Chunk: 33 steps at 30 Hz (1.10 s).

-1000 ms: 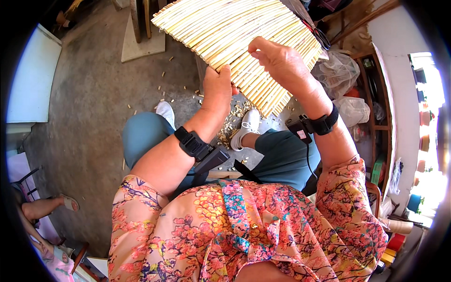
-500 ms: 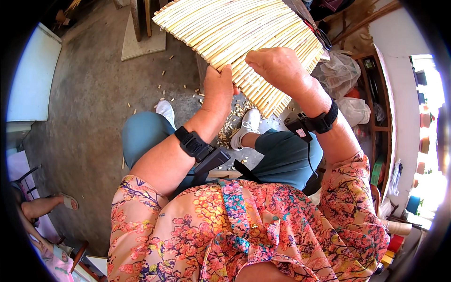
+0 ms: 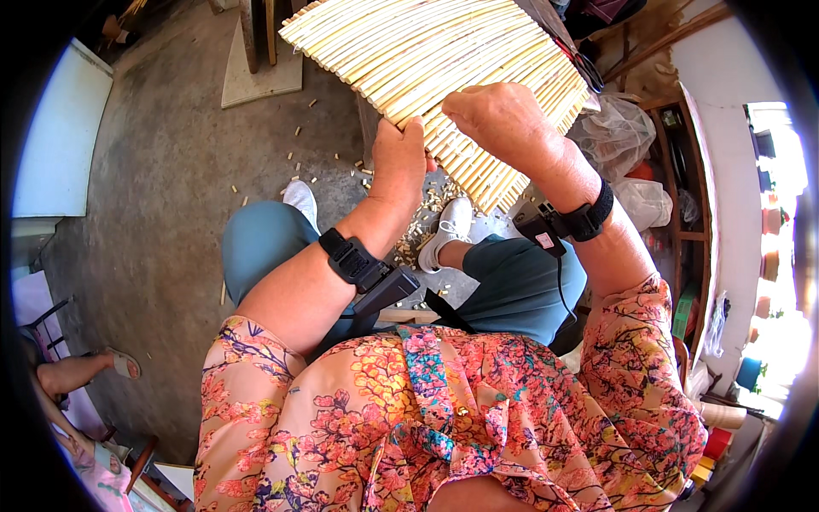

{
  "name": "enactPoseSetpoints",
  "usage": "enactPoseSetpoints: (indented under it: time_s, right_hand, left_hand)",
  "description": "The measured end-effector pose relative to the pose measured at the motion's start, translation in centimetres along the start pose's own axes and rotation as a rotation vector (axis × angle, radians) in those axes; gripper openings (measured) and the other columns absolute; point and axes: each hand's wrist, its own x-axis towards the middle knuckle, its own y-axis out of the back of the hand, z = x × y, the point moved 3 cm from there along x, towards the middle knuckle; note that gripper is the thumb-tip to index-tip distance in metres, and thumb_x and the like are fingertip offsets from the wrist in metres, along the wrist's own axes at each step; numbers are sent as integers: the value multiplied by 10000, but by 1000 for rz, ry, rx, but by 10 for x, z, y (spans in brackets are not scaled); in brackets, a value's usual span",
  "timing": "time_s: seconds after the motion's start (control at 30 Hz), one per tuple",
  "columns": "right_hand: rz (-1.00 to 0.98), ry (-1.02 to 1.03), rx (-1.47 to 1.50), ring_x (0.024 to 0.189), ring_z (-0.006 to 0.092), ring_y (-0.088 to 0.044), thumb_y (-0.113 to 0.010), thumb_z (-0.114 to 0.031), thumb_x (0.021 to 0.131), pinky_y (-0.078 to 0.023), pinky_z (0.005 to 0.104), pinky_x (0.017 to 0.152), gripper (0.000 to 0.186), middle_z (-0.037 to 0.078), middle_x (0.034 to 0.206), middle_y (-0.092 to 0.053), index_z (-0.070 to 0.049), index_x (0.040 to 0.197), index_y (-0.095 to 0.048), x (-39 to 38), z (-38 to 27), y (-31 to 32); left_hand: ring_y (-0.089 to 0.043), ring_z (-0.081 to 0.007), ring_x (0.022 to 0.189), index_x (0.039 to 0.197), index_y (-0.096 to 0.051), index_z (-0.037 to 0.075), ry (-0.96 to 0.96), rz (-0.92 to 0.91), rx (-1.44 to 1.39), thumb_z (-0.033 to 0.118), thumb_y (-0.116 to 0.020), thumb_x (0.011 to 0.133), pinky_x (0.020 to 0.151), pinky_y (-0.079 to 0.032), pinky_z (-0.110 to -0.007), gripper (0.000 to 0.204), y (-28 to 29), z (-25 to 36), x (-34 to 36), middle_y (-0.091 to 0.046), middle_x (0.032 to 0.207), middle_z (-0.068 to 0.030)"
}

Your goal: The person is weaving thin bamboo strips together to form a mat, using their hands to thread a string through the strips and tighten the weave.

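A mat of pale yellow cane sticks (image 3: 435,43) lies tilted at the top of the head view, over the edge of a dark wooden surface (image 3: 367,119). My left hand (image 3: 397,162) grips the mat's near edge, thumb on top and fingers curled beneath. My right hand (image 3: 499,119) is closed just above the mat, right of my left hand, its knuckles up; whatever its fingertips hold or press is hidden. Dark-handled tools, probably scissors (image 3: 582,64), lie beside the mat's far right edge.
Cut cane bits (image 3: 409,241) litter the concrete floor around my shoes (image 3: 445,226). A pale board (image 3: 260,90) lies upper left, beside a white cabinet (image 3: 60,136). Another person's sandalled foot (image 3: 122,365) is at lower left. Wooden shelving with plastic bags (image 3: 640,200) stands at right.
My right hand has moved down and a little left along the mat, and its fingers are more curled in. My left hand and the mat have barely shifted.
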Motion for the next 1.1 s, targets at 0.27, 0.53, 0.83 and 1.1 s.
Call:
enactPoseSetpoints:
  time_s: [0.27, 0.53, 0.83, 1.1]
  right_hand:
    - [-37, 114, -46, 662, 270, -612, -567, -81, 735, -469, 365, 557, 73, 75, 683, -589, -56, 795, -601, 11, -7, 7]
    - [-98, 215, -184, 648, 283, -621, -553, -63, 719, -478, 374, 542, 50, 98, 664, -594, -38, 738, -591, 20, -11, 8]
    - [-92, 179, -158, 655, 297, -617, -558, -63, 721, -478, 385, 552, 41, 109, 668, -599, -38, 731, -590, 21, -7, 8]
    - [-35, 157, -55, 660, 303, -598, -557, -79, 737, -457, 397, 557, 45, 104, 670, -577, -39, 716, -557, 14, -2, 4]
  left_hand:
    - [-432, -82, 458, 938, -492, 0, -16, -1, -2, 141, -451, 905, 414, -393, -213, 150, -1, -1, 1, -522, 687, -39]
    - [-454, -95, 462, 907, -497, 33, 17, -68, -116, 165, -447, 874, 430, -401, -223, 145, 4, -4, 5, -533, 669, -36]
    - [-453, -95, 470, 888, -493, 31, 32, -81, -129, 74, -383, 805, 432, -387, -220, 145, 3, -7, 7, -532, 656, -37]
    - [-420, -92, 462, 882, -498, 8, 0, -83, -102, 36, -364, 807, 414, -356, -225, 157, 2, -5, 4, -516, 662, -41]
